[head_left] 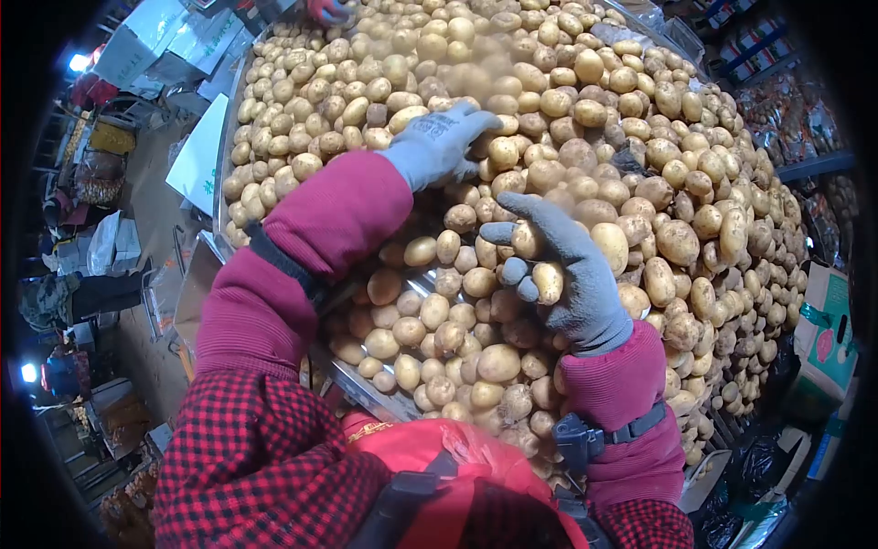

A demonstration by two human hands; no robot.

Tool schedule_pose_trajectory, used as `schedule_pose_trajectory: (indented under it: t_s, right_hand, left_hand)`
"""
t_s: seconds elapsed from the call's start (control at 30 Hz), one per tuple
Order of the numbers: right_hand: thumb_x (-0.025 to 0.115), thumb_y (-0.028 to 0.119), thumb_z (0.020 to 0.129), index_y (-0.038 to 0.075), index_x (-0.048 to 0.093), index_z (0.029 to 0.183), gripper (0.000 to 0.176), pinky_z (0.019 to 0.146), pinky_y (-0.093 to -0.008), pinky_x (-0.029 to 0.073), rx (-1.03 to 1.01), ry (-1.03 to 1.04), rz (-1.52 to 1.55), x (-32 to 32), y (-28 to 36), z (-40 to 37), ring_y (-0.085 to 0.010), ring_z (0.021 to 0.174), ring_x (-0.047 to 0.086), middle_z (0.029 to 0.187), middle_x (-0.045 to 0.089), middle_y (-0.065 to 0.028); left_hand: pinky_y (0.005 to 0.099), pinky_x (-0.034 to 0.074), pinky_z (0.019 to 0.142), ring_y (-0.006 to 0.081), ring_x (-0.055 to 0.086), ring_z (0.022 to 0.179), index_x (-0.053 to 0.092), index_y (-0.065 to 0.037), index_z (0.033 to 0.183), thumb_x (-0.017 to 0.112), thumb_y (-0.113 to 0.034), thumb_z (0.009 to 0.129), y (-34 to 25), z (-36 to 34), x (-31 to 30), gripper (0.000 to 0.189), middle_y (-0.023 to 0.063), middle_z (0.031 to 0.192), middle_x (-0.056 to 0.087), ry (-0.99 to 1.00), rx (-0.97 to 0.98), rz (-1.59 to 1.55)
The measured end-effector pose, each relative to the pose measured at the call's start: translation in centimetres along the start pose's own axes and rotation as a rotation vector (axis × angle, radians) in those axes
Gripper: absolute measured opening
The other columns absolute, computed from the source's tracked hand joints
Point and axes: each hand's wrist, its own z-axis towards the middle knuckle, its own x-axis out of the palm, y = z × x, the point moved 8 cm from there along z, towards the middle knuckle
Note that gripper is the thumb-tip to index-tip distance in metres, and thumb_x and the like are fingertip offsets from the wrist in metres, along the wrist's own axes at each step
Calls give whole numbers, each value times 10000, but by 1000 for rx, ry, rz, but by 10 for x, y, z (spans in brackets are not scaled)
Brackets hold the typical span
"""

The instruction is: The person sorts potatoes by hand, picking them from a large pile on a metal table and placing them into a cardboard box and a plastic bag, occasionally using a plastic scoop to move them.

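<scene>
A large heap of potatoes point(681, 238) fills a metal-edged table. My left hand point(434, 144), in a grey glove, reaches over the upper part of the heap with its fingers apart, touching potatoes; what lies under its palm is hidden. To the right and lower, my right hand point(567, 270), also gloved in grey, has its fingers curled round two small potatoes point(548, 283). Between my hands and my body, more potatoes point(498, 363) lie in a lower part with a metal rim point(366, 389).
White boxes point(151, 41) stand at the upper left, beside a white board point(198, 157). At the top edge a co-worker's gloved hand point(329, 11) touches the heap. A green and brown carton point(823, 340) is at the right, with black plastic bags below it.
</scene>
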Motion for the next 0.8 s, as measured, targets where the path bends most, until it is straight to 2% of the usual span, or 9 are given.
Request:
schedule_pose_trajectory:
  t_s: [0.03,0.17,0.3,0.37,0.47,0.6,0.63,0.73,0.8]
  right_hand:
    - [521,73,1030,-11,516,1449,427,776,-165,572,-11,49,-89,2,4,-2,-176,1141,654,1325,601,-132]
    - [581,-69,961,-12,507,1457,505,852,-191,571,-52,73,-48,1,4,-2,-187,1210,629,1318,608,-102]
    - [611,-81,943,-10,499,1463,536,889,-200,557,-232,154,-404,6,8,-3,-191,1226,619,1335,593,-103]
    - [540,11,995,4,507,1442,448,744,-202,550,-234,91,-332,4,7,-3,-104,908,647,1272,655,-200]
    - [564,-28,974,7,503,1445,476,777,-204,552,-159,95,-229,2,4,-2,-114,947,650,1273,654,-197]
    - [549,-24,998,15,509,1441,447,836,-217,562,-527,120,-719,18,19,-9,-172,1015,688,1286,646,-179]
    - [639,44,993,-17,458,1480,523,1010,-296,521,-397,179,-633,7,12,-5,-245,1307,594,1387,569,-116]
    - [672,67,988,-17,455,1479,543,1004,-292,525,-230,182,-262,4,6,-4,-254,1313,584,1429,535,-128]
    - [724,89,960,-20,410,1504,638,1011,-293,526,-179,229,-81,-6,-8,0,-262,1300,583,1458,500,-131]
  left_hand:
    - [422,552,910,323,656,1098,545,-262,1387,809,-274,853,-1,-5,0,596,120,1235,602,-64,-21,31]
    - [418,541,954,332,647,1132,537,-237,1410,812,-300,839,11,-6,12,637,137,1269,601,36,-174,91]
    - [435,513,998,339,627,1172,544,-201,1395,810,-300,812,11,-8,11,648,141,1281,602,40,-180,15]
    - [449,508,997,354,609,1199,558,-164,1334,796,-278,794,0,-16,9,601,149,1267,605,59,-230,35]
    - [474,515,969,378,616,1182,544,-157,1318,775,-220,786,-7,-21,12,583,153,1277,604,-26,-184,34]
    - [460,521,968,378,637,1152,567,-157,1346,774,-157,786,6,-22,14,598,157,1267,647,-18,-254,-145]
    - [414,539,931,314,677,1081,604,-153,1339,771,-173,835,11,-23,14,532,143,1218,682,-89,-229,-121]
    - [350,553,864,214,687,993,641,-151,1309,733,-180,916,11,-41,-13,404,98,1169,704,-229,-426,-489]
    - [311,556,832,158,661,940,652,-86,1309,670,-153,989,-26,-55,-36,328,84,1138,709,-540,-173,-674]
